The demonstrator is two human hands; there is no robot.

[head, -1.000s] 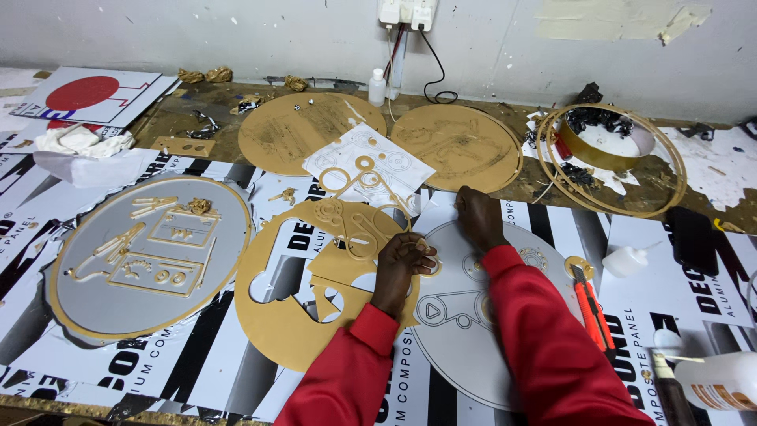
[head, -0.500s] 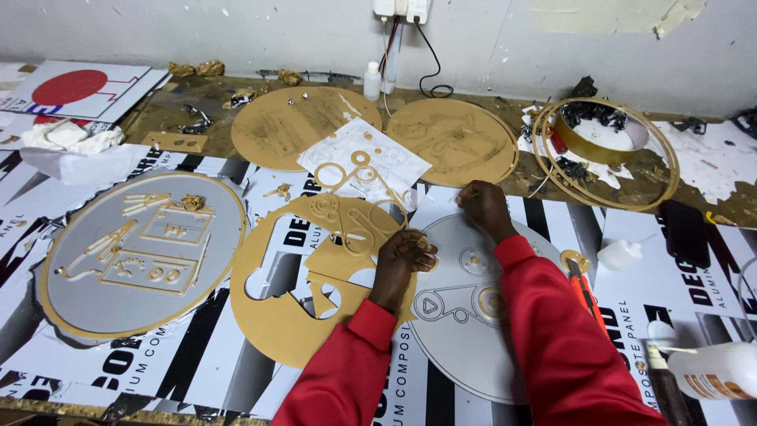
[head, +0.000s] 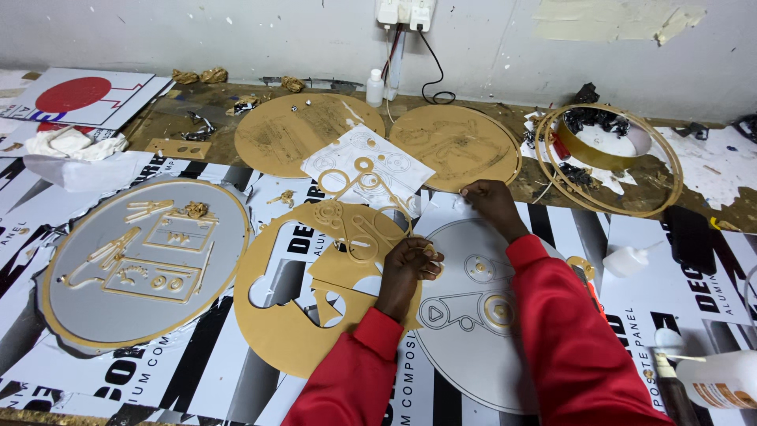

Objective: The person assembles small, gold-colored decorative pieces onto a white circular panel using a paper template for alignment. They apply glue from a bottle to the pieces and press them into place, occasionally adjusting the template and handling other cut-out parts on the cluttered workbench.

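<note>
— Two hands are at work, apart from each other. Left hand point(head: 408, 260): fingers curled, resting on the cut-out gold disc point(head: 315, 296) near its right edge. Something small may be pinched in it; I cannot tell.

— And the right?

— Right hand point(head: 489, 203): fingertips pressed to the top rim of the grey disc point(head: 473, 315), holding nothing I can make out. That disc lies flat just beside the gold one, with outlined shapes and a few gold pieces on its face.

— What surrounds them?

— Left: a finished grey plaque point(head: 142, 260) with gold relief parts. Behind: a white sheet point(head: 371, 162) carrying gold rings, then two plain gold discs point(head: 300, 130) against the wall. Far right: gold hoops point(head: 611, 158). Near right: a white bottle point(head: 717, 379) lying on its side.
</note>
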